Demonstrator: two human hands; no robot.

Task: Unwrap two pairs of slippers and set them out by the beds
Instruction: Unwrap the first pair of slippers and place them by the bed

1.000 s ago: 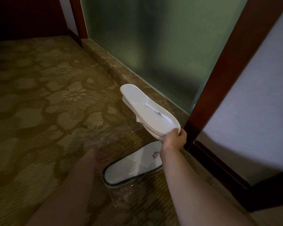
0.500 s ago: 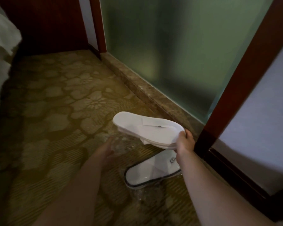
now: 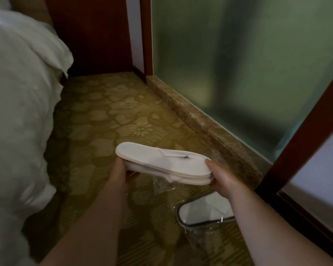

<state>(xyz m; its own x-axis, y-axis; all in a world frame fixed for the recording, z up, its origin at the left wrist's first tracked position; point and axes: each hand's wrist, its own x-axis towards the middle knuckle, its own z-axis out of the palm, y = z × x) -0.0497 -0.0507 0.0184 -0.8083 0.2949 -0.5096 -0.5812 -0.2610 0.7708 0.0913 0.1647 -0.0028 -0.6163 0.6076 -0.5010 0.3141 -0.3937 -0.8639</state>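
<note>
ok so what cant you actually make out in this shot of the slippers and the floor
All in the head view:
- Wrapped pair on the carpet: far end hidden behind the right hand and its forearm; any printing is unreadable.
- Held pair: stacked, so the lower slipper's top face is covered.
- Clear wrapper: its outline is lost in glare.
- Bed: cut off by the left edge.
- Behind the frosted glass: only blur.
</note>
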